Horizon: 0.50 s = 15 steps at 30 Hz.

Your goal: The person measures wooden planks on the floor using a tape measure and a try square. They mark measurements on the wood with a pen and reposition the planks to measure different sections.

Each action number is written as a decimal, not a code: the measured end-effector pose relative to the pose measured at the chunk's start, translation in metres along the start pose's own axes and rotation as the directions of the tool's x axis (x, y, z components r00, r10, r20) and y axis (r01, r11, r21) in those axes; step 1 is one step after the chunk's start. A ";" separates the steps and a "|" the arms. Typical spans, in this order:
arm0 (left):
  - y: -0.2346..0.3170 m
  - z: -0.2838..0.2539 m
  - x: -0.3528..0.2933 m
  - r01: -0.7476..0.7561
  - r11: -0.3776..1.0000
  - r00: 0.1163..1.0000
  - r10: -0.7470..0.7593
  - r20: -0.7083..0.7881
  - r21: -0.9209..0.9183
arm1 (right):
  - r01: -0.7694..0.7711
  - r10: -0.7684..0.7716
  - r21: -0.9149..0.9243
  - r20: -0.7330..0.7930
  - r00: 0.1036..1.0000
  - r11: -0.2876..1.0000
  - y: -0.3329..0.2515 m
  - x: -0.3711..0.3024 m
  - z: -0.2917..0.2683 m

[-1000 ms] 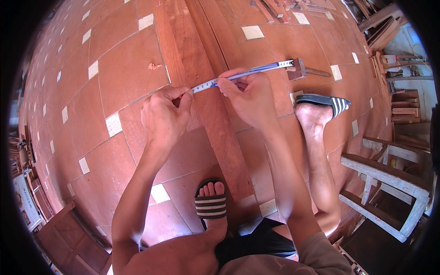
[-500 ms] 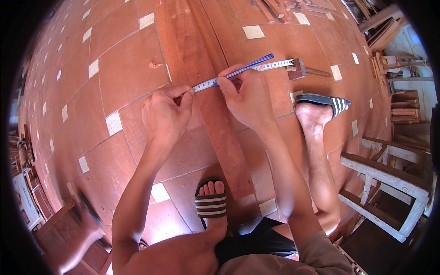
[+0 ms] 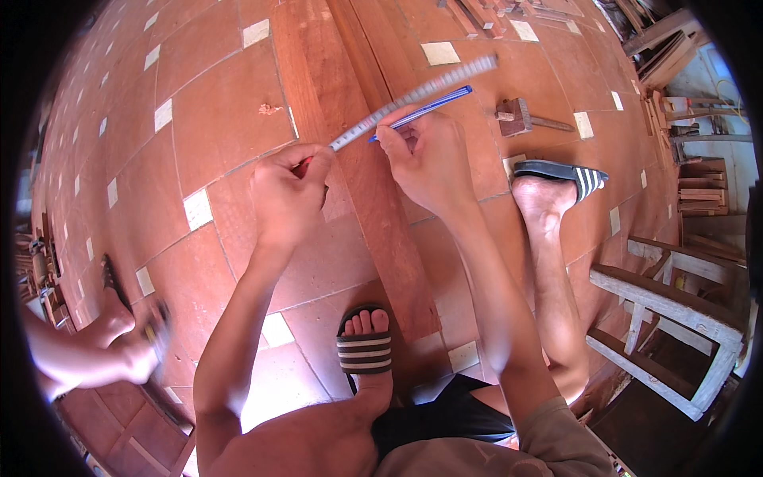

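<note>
My left hand (image 3: 284,189) is closed round a tape measure, of which a small red part shows between the fingers. Its pale blade (image 3: 405,97) sticks out up and to the right, blurred, above a long reddish wooden plank (image 3: 389,246). In my right hand (image 3: 429,167) a blue pen (image 3: 443,101) is pinched, its tip pointing left toward the blade. The pen passes just below the blade; whether they touch I cannot tell. Beneath both hands the plank lies on the tiled floor, a second board (image 3: 358,48) alongside its far part.
A wooden mallet (image 3: 517,117) lies on the floor to the right, near my sandalled foot (image 3: 548,195). A worn wooden stool (image 3: 668,298) stands farther right. Wood pieces (image 3: 477,17) lie at the far side. Another person's legs (image 3: 111,350) are at the left.
The tape blade's free end has come away from beside the mallet and swung up, now blurred. The pen and right hand have barely moved. Another person's legs have come further into view at left.
</note>
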State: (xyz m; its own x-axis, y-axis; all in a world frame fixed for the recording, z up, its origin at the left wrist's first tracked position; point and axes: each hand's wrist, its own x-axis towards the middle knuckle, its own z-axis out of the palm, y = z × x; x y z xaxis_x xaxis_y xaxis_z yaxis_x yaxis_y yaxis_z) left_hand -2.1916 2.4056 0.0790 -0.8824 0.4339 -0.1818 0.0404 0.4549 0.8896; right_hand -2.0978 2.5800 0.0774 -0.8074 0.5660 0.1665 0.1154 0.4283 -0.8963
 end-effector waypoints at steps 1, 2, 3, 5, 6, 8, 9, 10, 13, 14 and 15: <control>-0.006 -0.002 0.000 0.109 0.980 0.994 -0.102 0.048 -0.168 | -0.024 0.025 -0.004 0.017 1.000 1.000 0.001 0.000 -0.001; -0.013 -0.004 -0.001 0.155 0.960 0.988 -0.152 0.030 -0.233 | -0.051 0.051 -0.013 0.034 0.998 0.999 -0.001 0.000 -0.003; -0.020 -0.009 -0.003 0.196 0.935 0.980 -0.201 0.013 -0.295 | -0.075 0.076 -0.019 0.050 0.996 0.997 -0.004 0.000 -0.005; -0.038 -0.018 -0.005 0.249 0.860 0.957 -0.289 -0.023 -0.445 | -0.040 0.042 -0.038 0.035 0.999 0.998 -0.006 0.003 -0.004; -0.051 -0.020 -0.006 0.261 0.807 0.943 -0.331 -0.039 -0.530 | -0.024 0.025 -0.048 0.029 0.999 0.999 -0.007 0.004 -0.003; -0.071 -0.025 -0.008 0.309 0.704 0.908 -0.419 -0.022 -0.639 | -0.060 0.064 -0.067 0.054 0.997 0.996 -0.010 0.004 -0.005; -0.080 -0.027 -0.009 0.351 0.660 0.887 -0.462 0.010 -0.664 | -0.078 0.083 -0.078 0.062 0.995 0.994 -0.011 0.004 -0.006; -0.089 -0.029 -0.011 0.391 0.614 0.864 -0.502 0.044 -0.686 | -0.080 0.084 -0.061 0.061 0.995 0.995 -0.009 0.004 -0.006; -0.105 -0.031 -0.015 0.425 0.558 0.822 -0.568 0.046 -0.712 | -0.066 0.067 -0.023 0.058 0.996 0.998 -0.003 0.003 -0.005; -0.109 -0.030 -0.016 0.436 0.534 0.803 -0.594 0.046 -0.725 | -0.048 0.049 -0.027 0.049 0.998 0.998 -0.003 0.006 -0.003; -0.114 -0.029 -0.018 0.438 0.531 0.813 -0.579 0.067 -0.725 | -0.030 0.032 -0.032 0.041 0.999 0.999 -0.002 0.008 -0.003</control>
State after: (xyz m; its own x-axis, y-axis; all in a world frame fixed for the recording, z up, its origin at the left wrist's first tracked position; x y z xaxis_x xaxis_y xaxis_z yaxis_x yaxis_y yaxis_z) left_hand -2.1940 2.3234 -0.0070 -0.7092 0.1410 -0.6908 -0.7050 -0.1320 0.6968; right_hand -2.1031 2.5856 0.0821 -0.8261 0.5503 0.1212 0.1585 0.4333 -0.8872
